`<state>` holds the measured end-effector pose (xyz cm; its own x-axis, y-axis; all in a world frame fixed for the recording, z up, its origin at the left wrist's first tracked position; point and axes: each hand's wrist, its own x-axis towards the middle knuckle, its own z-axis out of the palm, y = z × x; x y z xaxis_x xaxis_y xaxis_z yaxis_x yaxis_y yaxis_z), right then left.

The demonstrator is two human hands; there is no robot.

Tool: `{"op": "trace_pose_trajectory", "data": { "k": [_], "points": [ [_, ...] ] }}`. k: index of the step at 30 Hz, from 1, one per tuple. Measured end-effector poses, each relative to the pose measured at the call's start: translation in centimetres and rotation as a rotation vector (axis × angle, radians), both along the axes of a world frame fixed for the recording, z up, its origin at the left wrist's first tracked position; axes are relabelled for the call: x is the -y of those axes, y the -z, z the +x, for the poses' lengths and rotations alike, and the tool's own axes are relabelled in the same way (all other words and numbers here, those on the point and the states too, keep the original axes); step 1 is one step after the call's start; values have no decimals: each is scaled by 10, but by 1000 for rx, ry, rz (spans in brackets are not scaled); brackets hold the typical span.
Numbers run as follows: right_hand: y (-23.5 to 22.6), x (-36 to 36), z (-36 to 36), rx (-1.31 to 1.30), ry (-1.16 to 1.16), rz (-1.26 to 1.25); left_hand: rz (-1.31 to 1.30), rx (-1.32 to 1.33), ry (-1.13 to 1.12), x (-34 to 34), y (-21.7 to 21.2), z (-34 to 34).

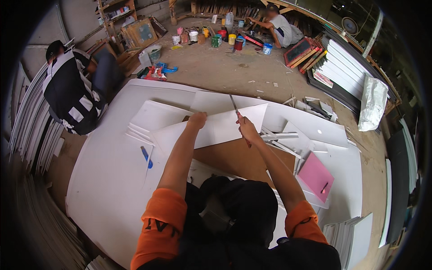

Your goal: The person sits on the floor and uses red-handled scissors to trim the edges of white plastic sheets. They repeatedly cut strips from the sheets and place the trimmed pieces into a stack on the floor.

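Observation:
My left hand (196,120) is closed on the upper edge of a white sheet (216,129), which tilts up in front of me. In my right hand (246,129) is a red-handled tool with a long narrow blade (234,104); the blade points away from me and crosses the sheet's upper edge. I cannot tell whether it touches the sheet. Below the sheet lies a brown board (240,157). A blue utility knife (146,156) rests on the large white sheets (103,180) to my left. White strips (281,136) lie beside my right forearm.
A pink sheet (316,175) with a small dark tool lies at right. Stacked white sheets (348,240) stand near right. One person (74,90) crouches at left; another (280,29) squats at the back near paint cans (231,39). Panels (339,67) lean at far right.

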<state>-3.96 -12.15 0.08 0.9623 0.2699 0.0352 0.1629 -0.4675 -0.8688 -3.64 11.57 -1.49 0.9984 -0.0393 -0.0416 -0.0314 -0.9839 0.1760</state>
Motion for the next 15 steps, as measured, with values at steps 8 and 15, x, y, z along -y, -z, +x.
{"op": "trace_pose_trajectory", "data": {
  "k": [8,15],
  "points": [
    [4,-56,-37,-145,-15,-297,-223,143,131,-3,14,2],
    [-22,-67,-69,-78,-39,-466,-231,143,66,-8,24,10]
  ]
}}
